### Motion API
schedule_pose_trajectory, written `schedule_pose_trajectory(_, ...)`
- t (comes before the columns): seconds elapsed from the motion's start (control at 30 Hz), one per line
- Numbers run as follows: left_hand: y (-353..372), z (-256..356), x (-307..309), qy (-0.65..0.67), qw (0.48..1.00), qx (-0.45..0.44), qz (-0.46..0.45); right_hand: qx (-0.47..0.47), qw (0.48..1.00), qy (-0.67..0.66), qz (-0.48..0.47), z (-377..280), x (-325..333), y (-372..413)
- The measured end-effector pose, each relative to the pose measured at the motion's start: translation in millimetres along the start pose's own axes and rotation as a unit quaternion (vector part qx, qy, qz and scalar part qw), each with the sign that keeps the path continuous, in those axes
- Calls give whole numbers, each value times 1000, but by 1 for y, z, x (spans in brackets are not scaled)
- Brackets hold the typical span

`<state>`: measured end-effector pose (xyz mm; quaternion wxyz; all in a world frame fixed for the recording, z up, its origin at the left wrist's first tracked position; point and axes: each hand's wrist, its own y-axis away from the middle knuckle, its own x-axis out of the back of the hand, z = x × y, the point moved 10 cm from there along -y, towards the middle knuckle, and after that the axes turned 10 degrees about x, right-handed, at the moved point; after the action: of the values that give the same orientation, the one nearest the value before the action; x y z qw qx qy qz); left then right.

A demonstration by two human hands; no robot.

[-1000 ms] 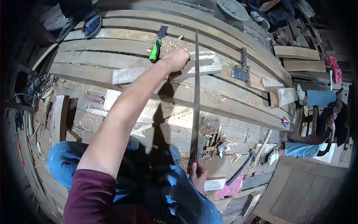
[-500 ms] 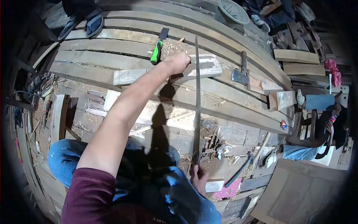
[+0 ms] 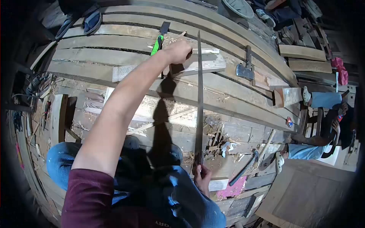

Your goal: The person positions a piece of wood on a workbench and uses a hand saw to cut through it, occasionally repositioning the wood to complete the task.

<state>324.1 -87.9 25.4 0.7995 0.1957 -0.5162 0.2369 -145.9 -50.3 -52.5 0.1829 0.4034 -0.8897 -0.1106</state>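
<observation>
My left hand (image 3: 178,51) is closed in a fist above the left end of a pale wood block (image 3: 209,64). Whether the fist contains anything is hidden. Down by my right knee, my right hand (image 3: 203,178) grips the near end of a long, narrow saw (image 3: 200,102), seen almost edge-on. Its blade points away from me and crosses over the block in this view; contact with the wood cannot be judged. A chisel with a green handle (image 3: 156,45) lies just left of my left hand, its handle partly behind my forearm.
A hatchet (image 3: 245,71) lies on the planks (image 3: 228,89) right of the block. A hammer (image 3: 245,167) rests on the floor among wood scraps (image 3: 216,138). Another person (image 3: 319,150) sits at the right; other people's feet (image 3: 92,22) show at the top. A bucket (image 3: 239,8) stands behind.
My left fist has lifted slightly up and away from the block. The saw and my right hand stay nearly in place, while the whole view shifts a little.
</observation>
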Motion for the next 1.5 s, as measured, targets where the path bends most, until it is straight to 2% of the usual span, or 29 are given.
schedule_pose_trajectory(0.1,-1,-2,-3,-31,999,9,-7,-29,999,28,4,-9,-4,4)
schedule_pose_trajectory(0.17,-4,-5,-4,-48,999,9,18,-2,1000,-8,-11,8,-4,-4)
schedule_pose_trajectory(0.23,-3,-1,-12,-71,997,9,27,12,1000,-11,-15,-3,-9,-16)
schedule_pose_trajectory(0.4,1,-4,-3,-57,998,10,21,41,999,-18,-8,-7,-18,-28)
schedule_pose_trajectory(0.5,-3,-6,-2,-56,998,1,14,4,1000,-24,-11,-4,-10,-4)
schedule_pose_trajectory(0.6,5,3,-5,-57,998,-10,8,37,999,-35,-7,-1,-17,-20)
schedule_pose_trajectory(0.63,5,4,-7,-53,999,-7,6,46,999,-5,-4,-23,-25,-34)
schedule_pose_trajectory(0.67,4,1,-6,-50,999,-1,8,0,1000,-11,-14,-24,-34,-48)
schedule_pose_trajectory(0.77,-1,-18,-1,6,1000,23,-8,45,998,42,-27,-42,-47,-78)
schedule_pose_trajectory(0.8,-3,-22,-3,3,1000,27,11,115,993,0,19,-46,-46,-72)
schedule_pose_trajectory(0.83,-5,-25,-5,0,999,30,30,164,985,33,29,-33,-40,-63)
schedule_pose_trajectory(0.87,1,-21,1,4,999,32,27,111,994,21,12,-23,-35,-46)
schedule_pose_trajectory(0.9,13,-2,13,-28,998,-17,44,56,998,12,-8,-23,-32,-33)
schedule_pose_trajectory(0.97,6,-11,-3,-53,999,8,6,26,1000,9,-9,-41,-41,-42)
schedule_pose_trajectory(1.03,5,-14,-1,-37,999,16,8,21,999,24,-22,-62,-51,-80)
schedule_pose_trajectory(1.1,3,-18,4,-43,999,28,-1,68,995,57,-36,-71,-61,-108)
schedule_pose_trajectory(1.2,0,-18,2,-21,999,22,-13,116,991,60,-7,-78,-54,-87)
schedule_pose_trajectory(1.3,12,-12,7,-45,998,28,17,85,995,36,-27,-86,-57,-70)
schedule_pose_trajectory(1.37,10,-8,5,-61,998,11,11,113,992,31,-48,-88,-64,-109)
schedule_pose_trajectory(1.43,5,-19,-2,-15,999,35,-4,117,992,23,-38,-116,-80,-145)
schedule_pose_trajectory(1.5,-1,-24,-2,7,999,36,-30,105,993,24,-54,-115,-76,-135)
